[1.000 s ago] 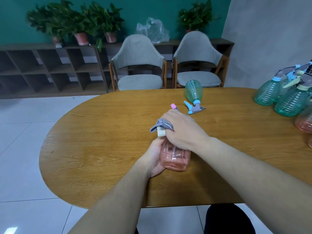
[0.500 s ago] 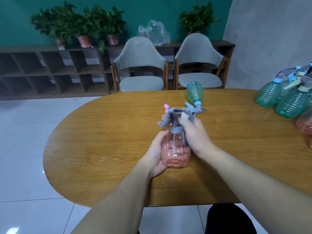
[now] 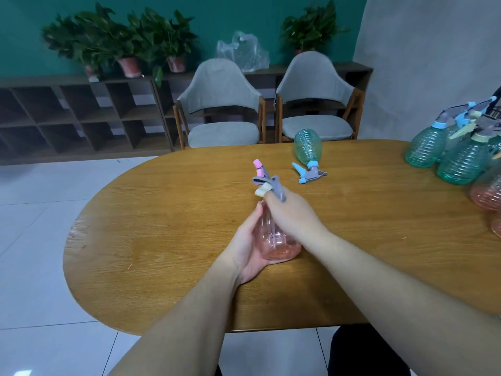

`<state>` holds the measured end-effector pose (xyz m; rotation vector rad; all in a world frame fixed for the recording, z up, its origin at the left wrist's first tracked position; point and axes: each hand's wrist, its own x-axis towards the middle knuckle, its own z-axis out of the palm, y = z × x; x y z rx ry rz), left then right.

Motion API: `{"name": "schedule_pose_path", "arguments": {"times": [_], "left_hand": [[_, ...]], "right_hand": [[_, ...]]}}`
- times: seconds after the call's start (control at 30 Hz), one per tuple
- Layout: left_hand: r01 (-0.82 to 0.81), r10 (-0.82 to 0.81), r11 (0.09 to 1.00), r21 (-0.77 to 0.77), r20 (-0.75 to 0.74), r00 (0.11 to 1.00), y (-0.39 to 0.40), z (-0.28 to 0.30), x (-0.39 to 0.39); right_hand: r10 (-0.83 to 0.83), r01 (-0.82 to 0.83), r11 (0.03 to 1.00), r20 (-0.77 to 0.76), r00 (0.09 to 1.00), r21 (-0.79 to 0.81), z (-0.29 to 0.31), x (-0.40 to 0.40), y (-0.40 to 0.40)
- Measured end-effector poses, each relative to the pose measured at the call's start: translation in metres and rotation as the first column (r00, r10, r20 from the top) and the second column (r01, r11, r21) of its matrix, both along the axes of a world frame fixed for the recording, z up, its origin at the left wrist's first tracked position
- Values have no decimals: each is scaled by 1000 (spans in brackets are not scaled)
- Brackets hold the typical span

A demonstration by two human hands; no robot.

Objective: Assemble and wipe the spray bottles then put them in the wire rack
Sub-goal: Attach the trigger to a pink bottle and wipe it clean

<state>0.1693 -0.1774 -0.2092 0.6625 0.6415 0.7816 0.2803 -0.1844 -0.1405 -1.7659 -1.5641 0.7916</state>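
Observation:
A pink transparent spray bottle (image 3: 273, 241) stands on the wooden table (image 3: 162, 226) in front of me. My left hand (image 3: 248, 245) grips its body from the left. My right hand (image 3: 294, 215) grips the neck and the grey spray head (image 3: 267, 183), whose pink nozzle points away to the upper left. A green spray bottle (image 3: 307, 145) with a blue and grey head lies on its side farther back. Where my right fingers lie on the cap is hidden.
Several green spray bottles (image 3: 444, 150) and pink ones (image 3: 488, 191) stand grouped at the table's right edge, partly cut off. Two grey chairs (image 3: 222, 104) face the table's far side. A low wooden shelf (image 3: 76, 112) with potted plants runs along the green wall.
My right hand has turned the grey spray head on the pink bottle and now sits lower on the neck. The pink nozzle points more to the upper left. The left hand keeps its hold.

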Motion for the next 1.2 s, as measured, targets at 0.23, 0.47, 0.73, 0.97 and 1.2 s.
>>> {"name": "schedule_pose_path", "arguments": {"times": [0.23, 0.47, 0.73, 0.97, 1.2], "left_hand": [[-36, 38, 999, 37, -66, 997, 3, -5, 2], [-134, 141, 978, -162, 33, 989, 3, -7, -4], [-60, 66, 993, -100, 60, 996, 4, -3, -1], [-83, 85, 996, 33, -36, 996, 3, -7, 5], [-46, 49, 998, 34, -91, 995, 2, 0, 4]], "right_hand": [[243, -278, 949, 219, 945, 147, -6, 5, -16], [341, -447, 862, 379, 860, 238, -25, 9, -28], [306, -438, 840, 387, 870, 321, -45, 24, -54], [189, -191, 966, 29, 982, 177, -26, 22, -29], [9, 6, 996, -164, 986, 90, -11, 17, -8]]}}
